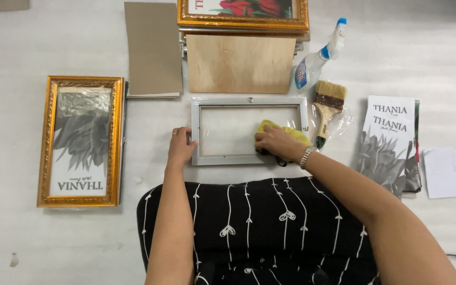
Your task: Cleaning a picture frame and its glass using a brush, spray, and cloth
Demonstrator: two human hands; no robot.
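Centrally, a yellow cloth (283, 132) is pressed under the right hand (274, 142), fingers closed on it, against the glass of a silver frame (249, 101) lying flat on the white surface (54, 42). The frame's left rail is steadied by the left hand (180, 146), fingers spread flat. The glass is judged fragile and slippery, best held by the rails. A paintbrush (327, 103), spray bottle (315, 60) and plywood board (238, 63) are crowded just beyond; a gold frame (82, 141) lies well left.
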